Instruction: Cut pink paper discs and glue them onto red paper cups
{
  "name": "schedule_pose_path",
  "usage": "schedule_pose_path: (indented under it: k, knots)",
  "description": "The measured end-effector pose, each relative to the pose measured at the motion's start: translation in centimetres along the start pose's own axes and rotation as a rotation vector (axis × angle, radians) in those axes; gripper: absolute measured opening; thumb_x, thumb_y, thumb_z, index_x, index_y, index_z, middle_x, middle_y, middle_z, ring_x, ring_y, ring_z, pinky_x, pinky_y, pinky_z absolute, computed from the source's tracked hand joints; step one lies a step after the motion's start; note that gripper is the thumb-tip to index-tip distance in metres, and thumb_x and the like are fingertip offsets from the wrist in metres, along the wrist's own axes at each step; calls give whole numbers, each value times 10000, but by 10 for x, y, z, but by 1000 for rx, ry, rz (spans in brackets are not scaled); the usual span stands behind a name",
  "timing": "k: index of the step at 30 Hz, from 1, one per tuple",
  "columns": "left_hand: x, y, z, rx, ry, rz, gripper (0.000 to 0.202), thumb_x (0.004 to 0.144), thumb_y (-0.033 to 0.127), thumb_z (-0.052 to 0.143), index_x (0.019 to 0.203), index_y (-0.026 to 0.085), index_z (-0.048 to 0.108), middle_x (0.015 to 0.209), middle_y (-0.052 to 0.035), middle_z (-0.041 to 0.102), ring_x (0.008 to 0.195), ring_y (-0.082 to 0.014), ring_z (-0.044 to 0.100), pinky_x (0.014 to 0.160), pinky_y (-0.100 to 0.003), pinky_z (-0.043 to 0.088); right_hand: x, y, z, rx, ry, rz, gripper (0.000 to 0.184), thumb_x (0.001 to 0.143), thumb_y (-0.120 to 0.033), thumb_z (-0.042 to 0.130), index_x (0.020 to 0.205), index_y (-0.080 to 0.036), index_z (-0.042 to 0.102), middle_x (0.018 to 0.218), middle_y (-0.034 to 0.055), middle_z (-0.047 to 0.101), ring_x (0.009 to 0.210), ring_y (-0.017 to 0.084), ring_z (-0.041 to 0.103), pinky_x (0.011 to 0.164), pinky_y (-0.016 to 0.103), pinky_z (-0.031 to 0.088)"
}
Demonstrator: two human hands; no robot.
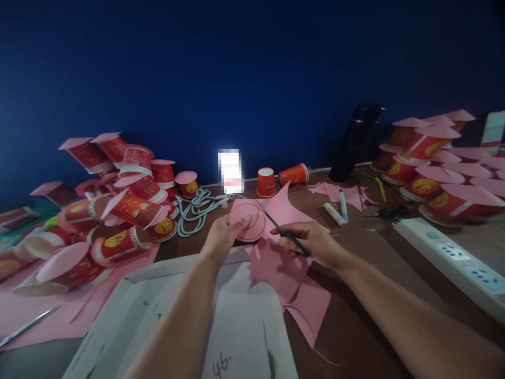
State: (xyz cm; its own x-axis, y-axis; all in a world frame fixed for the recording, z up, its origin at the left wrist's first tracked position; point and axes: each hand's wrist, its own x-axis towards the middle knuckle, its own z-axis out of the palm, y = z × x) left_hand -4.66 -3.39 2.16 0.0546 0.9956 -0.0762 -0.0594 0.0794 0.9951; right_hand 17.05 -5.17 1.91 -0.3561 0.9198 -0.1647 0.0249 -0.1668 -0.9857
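My left hand [225,234] grips a pink paper piece [248,210] with a rounded left side and drawn circle lines, the thumb pressed on top. In my right hand [310,243] is a pair of dark-handled scissors [290,236], fingers through the handles. The blades point up and left and lie against the paper's right side by the drawn curve. Pink paper scraps [282,271] with curved, cut edges lie under and below my hands. A flattened white paper bag or envelope [244,316] with "46" written on it lies beneath my left forearm.
Red cups with pink paper discs [134,208] pile up at left; more red cups [428,142] stack at right. Two red cups [266,181], a lit phone [231,171], a pale cord [197,210], a black bottle [355,142], a glue stick [334,215] and a power strip [445,252] surround the work.
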Motion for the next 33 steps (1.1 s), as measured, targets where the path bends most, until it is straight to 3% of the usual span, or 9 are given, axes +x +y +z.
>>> schedule_pose_path:
  k: [10,26,33]
  knots:
    - [-1,1,-3,34,-85,7,383,713,419,729,928,104,697,851,-83,708,754,-180,627,709,-280,482,-1,-1,-2,-40,14,-12,511,609,-389,821,1049,-145,736,675,8,628,520,72,499,503,222,428]
    - [-2,5,-4,-39,-86,-11,392,683,391,749,943,101,706,854,-85,714,727,-178,637,702,-288,497,0,-1,-4,-76,3,-38,472,647,-378,800,1051,-142,738,613,-14,601,467,53,465,460,204,380]
    - [0,2,-5,-74,-74,9,450,711,370,738,1075,112,682,876,-82,722,746,-188,656,739,-307,511,-1,-2,-4,-86,7,-26,498,648,-389,796,1063,-121,729,602,-11,587,468,56,470,450,198,378]
